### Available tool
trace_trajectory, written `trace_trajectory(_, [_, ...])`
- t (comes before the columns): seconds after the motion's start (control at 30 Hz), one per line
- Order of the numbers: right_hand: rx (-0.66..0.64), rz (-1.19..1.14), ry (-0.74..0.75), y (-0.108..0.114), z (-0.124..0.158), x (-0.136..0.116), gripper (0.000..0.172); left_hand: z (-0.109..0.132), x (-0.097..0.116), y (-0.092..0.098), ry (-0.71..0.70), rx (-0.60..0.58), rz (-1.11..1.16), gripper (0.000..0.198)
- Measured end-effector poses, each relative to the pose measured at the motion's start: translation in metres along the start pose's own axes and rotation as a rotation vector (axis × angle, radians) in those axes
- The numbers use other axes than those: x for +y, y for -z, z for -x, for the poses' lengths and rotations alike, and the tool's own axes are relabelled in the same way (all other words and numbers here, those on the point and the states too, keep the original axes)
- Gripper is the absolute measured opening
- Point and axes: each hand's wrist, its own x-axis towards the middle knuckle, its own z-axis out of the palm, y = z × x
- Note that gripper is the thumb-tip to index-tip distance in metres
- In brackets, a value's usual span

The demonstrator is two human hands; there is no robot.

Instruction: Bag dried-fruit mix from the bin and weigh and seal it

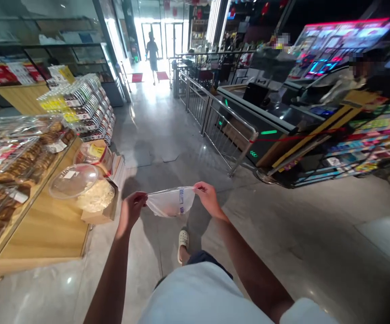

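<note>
Stretched between my two hands is a translucent plastic bag [170, 203] with blue print near its right side. My left hand [133, 208] pinches the bag's upper left corner. At the opposite upper corner, the fingers of my right hand [209, 198] are closed on the film. The top edge is pulled nearly straight, and the lower part sags. Something faintly reddish-brown shows through its bottom, too unclear to name. Both arms reach forward over the floor, above my cream clog [183, 240].
On the left, a wooden display stand [46, 225] carries packaged baked goods [26, 162]. An open tub [97, 195] of pale pieces sits at its corner, near stacked bottle packs [87, 108]. Metal railings [215, 126] and a checkout counter [259, 112] stand right. A person [152, 54] is near the bright doors.
</note>
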Motion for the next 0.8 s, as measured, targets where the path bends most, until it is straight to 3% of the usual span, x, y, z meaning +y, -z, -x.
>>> trace_trajectory(0.2, [-0.113,-0.088,0.038,-0.05,-0.218,0.019,0.023,-0.207,-0.003,-0.007,0.036,0.131,0.042,0.036])
trace_trajectory(0.4, [-0.141,-0.009,0.043,-0.111,-0.421,0.033,0.022,-0.414,-0.035,0.003,0.064,0.135,0.074,0.038])
trace_trajectory(0.53, [-0.164,0.028,0.045,-0.163,-0.553,0.044,0.023,-0.551,-0.049,0.016,0.06,0.089,0.074,0.039])
trace_trajectory(0.8, [-0.195,0.04,0.001,-0.28,-0.801,0.039,0.023,-0.803,-0.054,0.06,0.045,0.073,0.044,0.037])
